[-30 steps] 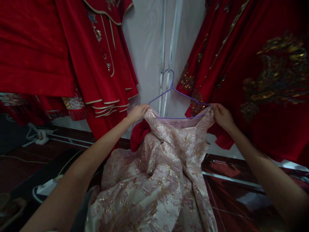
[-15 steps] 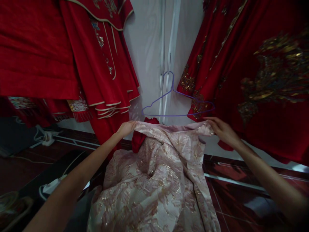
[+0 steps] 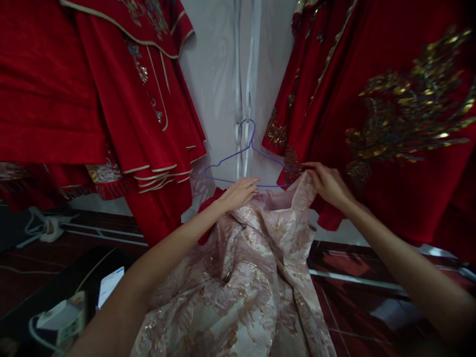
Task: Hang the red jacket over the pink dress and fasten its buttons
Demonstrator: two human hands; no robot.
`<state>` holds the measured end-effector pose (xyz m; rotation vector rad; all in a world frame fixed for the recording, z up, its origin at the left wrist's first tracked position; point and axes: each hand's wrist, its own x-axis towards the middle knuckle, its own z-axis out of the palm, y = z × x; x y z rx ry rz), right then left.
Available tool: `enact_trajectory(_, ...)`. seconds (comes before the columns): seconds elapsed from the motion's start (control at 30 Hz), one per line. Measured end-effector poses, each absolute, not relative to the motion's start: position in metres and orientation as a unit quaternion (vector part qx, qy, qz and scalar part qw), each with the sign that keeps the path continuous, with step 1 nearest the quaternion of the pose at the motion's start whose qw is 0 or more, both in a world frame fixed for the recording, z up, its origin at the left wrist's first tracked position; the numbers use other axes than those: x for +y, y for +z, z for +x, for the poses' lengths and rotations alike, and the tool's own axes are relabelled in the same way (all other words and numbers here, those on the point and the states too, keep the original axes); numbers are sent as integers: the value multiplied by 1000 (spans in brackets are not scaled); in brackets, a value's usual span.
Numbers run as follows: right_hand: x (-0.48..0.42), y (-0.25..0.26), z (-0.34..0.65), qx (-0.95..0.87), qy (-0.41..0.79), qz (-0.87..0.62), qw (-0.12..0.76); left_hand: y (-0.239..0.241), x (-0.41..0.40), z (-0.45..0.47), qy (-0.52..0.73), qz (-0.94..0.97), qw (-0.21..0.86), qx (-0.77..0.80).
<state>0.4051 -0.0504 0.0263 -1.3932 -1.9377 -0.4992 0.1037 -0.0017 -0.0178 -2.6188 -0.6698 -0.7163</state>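
Red clothes hang at upper left, above a power strip at lower left. Near centre, the left hand lies over the neckline of a pink dress filling the lower centre; I cannot tell whether its fingers grip. A purple hanger is behind. Right of centre, the right hand pinches the dress's shoulder.

Pink dress, gold floral pattern; purple hanger.
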Motion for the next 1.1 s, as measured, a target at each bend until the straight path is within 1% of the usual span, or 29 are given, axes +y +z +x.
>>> enact_trajectory(0.1,-43,19,428,-726,-249,-560,311,-28,2,117,-236,-923,162,-256)
enact_trajectory(0.2,-42,12,448,-711,-286,-584,267,-37,1,120,-247,-918,147,-275)
enact_trajectory(0.33,-40,6,470,-704,-315,-605,200,-39,-3,126,-277,-911,118,-283)
enact_trajectory(0.43,-36,5,479,-698,-315,-616,186,-40,-6,131,-290,-906,104,-291)
enact_trajectory(0.5,-34,6,478,-688,-302,-629,198,-40,-7,132,-293,-905,97,-292)
enact_trajectory(0.67,-28,10,466,-691,-272,-614,267,-38,-6,129,-268,-915,93,-288)
enact_trajectory(0.87,-32,10,461,-698,-261,-603,285,-36,-5,127,-265,-912,108,-295)
enact_trajectory(1.0,-39,12,454,-707,-240,-574,336,-35,-9,124,-268,-915,103,-283)
enact_trajectory(1.1,-42,19,438,-726,-227,-543,356,-30,-16,124,-273,-920,78,-270)
